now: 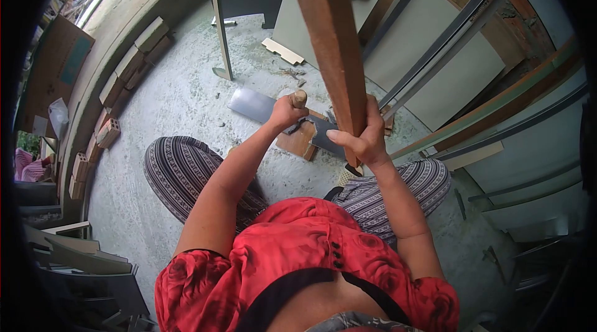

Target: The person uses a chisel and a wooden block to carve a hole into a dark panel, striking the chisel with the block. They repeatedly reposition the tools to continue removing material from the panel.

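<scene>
Head view is showing a person sitting low on a concrete floor, knees in striped trousers spreading to either side. The right hand is closing fully around the lower end of a wooden plank, fingers wrapping it and the thumb lying across its face. The plank is standing nearly upright and tilting a little to the left, its top end reaching up well above both hands.

The left hand is making a tight fist around a wooden handle, whose rounded end is poking out of the top of the fist. What the handle belongs to is hiding under the hand, so I cannot tell the tool. Just beneath this hand a grey panel piece is lying flat on the floor, and a wooden block is sitting against it, between the two hands and near the middle of the floor.

A pale wood offcut is lying farther out towards the far edge of the floor. Bricks are lining the floor's left edge along a low wall. Large boards and metal strips are leaning along the right edge.
</scene>
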`<action>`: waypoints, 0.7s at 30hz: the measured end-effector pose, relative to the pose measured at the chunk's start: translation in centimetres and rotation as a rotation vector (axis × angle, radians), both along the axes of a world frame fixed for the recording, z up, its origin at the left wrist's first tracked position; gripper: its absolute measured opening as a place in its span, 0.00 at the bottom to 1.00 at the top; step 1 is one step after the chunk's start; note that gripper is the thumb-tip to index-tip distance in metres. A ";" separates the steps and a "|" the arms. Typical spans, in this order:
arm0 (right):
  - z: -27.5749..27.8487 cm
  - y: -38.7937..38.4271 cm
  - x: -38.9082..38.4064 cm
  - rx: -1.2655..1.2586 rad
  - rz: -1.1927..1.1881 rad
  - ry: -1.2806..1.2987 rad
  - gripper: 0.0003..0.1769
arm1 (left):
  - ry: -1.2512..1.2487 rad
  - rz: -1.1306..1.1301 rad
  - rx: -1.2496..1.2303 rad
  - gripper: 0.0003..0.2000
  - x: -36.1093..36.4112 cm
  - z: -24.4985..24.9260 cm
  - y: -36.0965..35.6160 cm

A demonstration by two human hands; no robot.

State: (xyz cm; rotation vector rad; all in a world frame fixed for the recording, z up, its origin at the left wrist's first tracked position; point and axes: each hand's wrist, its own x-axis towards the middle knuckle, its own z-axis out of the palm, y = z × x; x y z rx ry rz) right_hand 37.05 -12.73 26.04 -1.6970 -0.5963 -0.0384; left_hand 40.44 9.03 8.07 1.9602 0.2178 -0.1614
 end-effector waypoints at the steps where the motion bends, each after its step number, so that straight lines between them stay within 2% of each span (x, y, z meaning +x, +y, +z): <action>1: -0.5 -0.1 0.0 0.003 -0.003 0.001 0.39 | 0.019 0.003 0.051 0.12 -0.1 0.6 -0.1; 3: -2.5 -0.4 0.4 -0.010 -0.029 -0.097 0.38 | 0.002 -0.002 0.036 0.12 -0.2 0.6 0.0; 5: -3.6 -0.9 0.5 -0.518 -0.025 0.089 0.39 | -0.018 -0.007 0.018 0.12 -0.4 1.0 -0.3; 7: -4.4 -0.7 1.1 -0.810 0.053 0.196 0.39 | -0.047 0.013 -0.117 0.12 -0.8 2.0 -0.7; 8: -4.1 -0.7 1.0 -0.809 0.048 0.192 0.39 | -0.051 0.010 -0.117 0.12 -0.4 1.5 -0.6; 10: -3.6 -0.7 0.7 -0.576 0.020 0.175 0.39 | -0.052 -0.016 -0.089 0.12 0.1 -0.6 -0.1; 11: -3.3 -0.8 0.5 -0.577 0.024 0.179 0.39 | -0.048 -0.014 -0.090 0.12 0.0 0.0 -0.2; 13: -2.9 -1.3 0.7 -0.355 0.010 0.194 0.38 | -0.007 -0.046 0.030 0.12 0.2 1.3 -0.3; 17: -3.4 -1.6 1.4 -0.144 0.010 0.258 0.35 | -0.012 -0.072 0.022 0.11 0.5 1.9 -1.0; 19: -3.8 -1.6 1.6 -0.147 0.011 0.264 0.34 | -0.045 -0.111 0.128 0.10 0.4 1.6 -1.2; 21: -3.6 -1.6 1.3 -0.150 0.013 0.276 0.33 | -0.025 -0.129 0.132 0.10 0.4 2.5 -1.5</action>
